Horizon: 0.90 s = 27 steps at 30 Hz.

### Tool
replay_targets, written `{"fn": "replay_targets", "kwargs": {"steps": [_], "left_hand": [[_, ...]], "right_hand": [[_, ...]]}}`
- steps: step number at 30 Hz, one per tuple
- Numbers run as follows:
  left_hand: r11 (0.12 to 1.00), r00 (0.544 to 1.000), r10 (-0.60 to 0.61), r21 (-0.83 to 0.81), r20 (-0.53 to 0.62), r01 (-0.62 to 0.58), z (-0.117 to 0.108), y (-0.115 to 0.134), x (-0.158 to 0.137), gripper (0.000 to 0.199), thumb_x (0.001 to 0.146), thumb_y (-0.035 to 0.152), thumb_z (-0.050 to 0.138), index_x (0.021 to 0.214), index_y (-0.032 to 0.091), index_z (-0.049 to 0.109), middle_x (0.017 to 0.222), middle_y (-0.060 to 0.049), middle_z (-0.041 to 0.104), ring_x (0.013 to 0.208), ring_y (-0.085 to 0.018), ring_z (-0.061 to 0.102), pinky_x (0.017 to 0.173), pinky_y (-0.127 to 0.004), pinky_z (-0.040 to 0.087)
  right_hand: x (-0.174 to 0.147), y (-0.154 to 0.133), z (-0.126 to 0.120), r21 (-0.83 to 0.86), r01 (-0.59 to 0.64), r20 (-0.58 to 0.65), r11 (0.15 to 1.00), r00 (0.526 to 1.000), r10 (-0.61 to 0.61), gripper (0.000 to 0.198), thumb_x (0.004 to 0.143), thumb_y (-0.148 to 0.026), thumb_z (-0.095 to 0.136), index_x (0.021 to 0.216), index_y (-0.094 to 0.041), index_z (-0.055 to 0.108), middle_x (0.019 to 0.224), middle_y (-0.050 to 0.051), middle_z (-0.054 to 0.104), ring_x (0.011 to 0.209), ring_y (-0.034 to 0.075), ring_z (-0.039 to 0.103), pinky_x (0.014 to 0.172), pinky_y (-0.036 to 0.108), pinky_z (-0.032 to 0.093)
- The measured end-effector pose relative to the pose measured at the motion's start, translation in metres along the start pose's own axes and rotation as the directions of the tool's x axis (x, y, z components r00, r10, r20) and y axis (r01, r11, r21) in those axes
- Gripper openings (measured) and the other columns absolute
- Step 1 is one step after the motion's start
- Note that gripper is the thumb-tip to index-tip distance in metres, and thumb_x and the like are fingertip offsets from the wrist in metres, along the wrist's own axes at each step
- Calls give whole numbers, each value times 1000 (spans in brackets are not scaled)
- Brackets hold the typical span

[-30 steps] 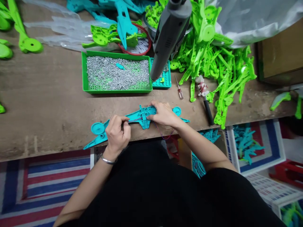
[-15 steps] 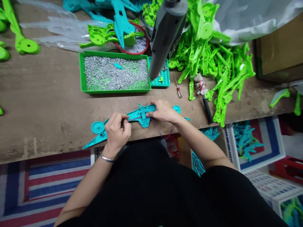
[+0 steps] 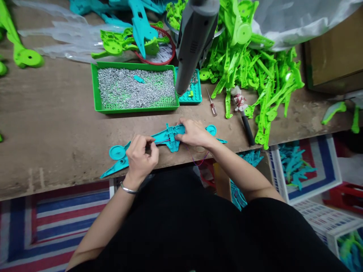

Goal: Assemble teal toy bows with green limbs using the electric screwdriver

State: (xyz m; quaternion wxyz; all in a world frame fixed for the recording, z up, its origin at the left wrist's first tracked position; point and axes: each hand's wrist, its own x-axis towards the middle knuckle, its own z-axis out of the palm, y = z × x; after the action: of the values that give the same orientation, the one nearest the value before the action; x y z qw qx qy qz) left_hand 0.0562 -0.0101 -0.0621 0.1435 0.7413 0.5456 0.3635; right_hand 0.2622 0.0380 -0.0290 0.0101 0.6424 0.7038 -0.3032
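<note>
A long turquoise plastic shell (image 3: 161, 137) with a round disc near each end lies at the table's front edge, its ribbed inner side facing up. My left hand (image 3: 141, 153) is over its left half, thumb and forefinger pinched on thin purple-red wires (image 3: 162, 141) that run along the shell. My right hand (image 3: 194, 132) grips the shell just right of its ribbed middle, with the thumb by the wires and the fingers over the far edge. Loose wire hangs in a loop below my right wrist. My left fingertips hide the wire ends.
A green tray (image 3: 136, 110) of small metal screws stands behind, with a small turquoise tray (image 3: 195, 99) beside it. A grey tool (image 3: 193, 41) hangs above. To the right are a screwdriver (image 3: 212, 104), a cloth-wrapped hammer-like tool (image 3: 246, 122) and piled lime-green parts (image 3: 255, 71).
My left hand has shifted very slightly to the right along the wires. The wire loop near my right hand looks a little smaller, and the view has tilted slightly.
</note>
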Motion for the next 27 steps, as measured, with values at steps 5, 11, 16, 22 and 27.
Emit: {"fn": "replay_targets", "kwargs": {"steps": [5,11,16,22,27], "left_hand": [[999,1000,-26,-23,9,27,-3,-1,3,7,87,20,52,90,21,58,79,-2,64,72,-17,61,67,-31,47],[981,987,148,116,57,-153,-30,1,0,5,90,18,57,94,20,60,87,-5,68,83,-21,63,78,-35,48],[967,959,249,14,139,-254,-32,9,-5,16,91,9,54,101,19,61,92,-7,69,88,-19,66,80,-33,53],[936,937,348,-59,21,-346,-14,31,2,22,88,5,56,103,20,61,93,-5,73,89,-17,69,81,-31,56],[807,804,589,-85,75,-584,8,40,0,21,91,4,51,100,17,64,97,-8,74,92,-16,70,83,-29,59]], "right_hand": [[3,9,-3,49,33,25,998,999,-34,36,81,-27,54,116,-17,56,103,11,71,96,30,64,87,43,44],[10,21,-7,127,71,9,989,997,-73,25,84,-23,60,108,-18,60,108,9,70,99,26,63,83,35,44],[10,19,-7,159,72,3,985,997,-73,23,83,-18,63,106,-17,63,108,8,71,99,23,63,83,32,43],[10,16,-6,121,59,3,991,998,-59,25,83,-20,63,108,-17,63,109,9,71,100,25,64,81,33,43],[9,16,-2,139,77,-31,987,997,-74,24,85,-18,62,109,-16,62,111,10,70,102,25,63,84,32,44]]}}
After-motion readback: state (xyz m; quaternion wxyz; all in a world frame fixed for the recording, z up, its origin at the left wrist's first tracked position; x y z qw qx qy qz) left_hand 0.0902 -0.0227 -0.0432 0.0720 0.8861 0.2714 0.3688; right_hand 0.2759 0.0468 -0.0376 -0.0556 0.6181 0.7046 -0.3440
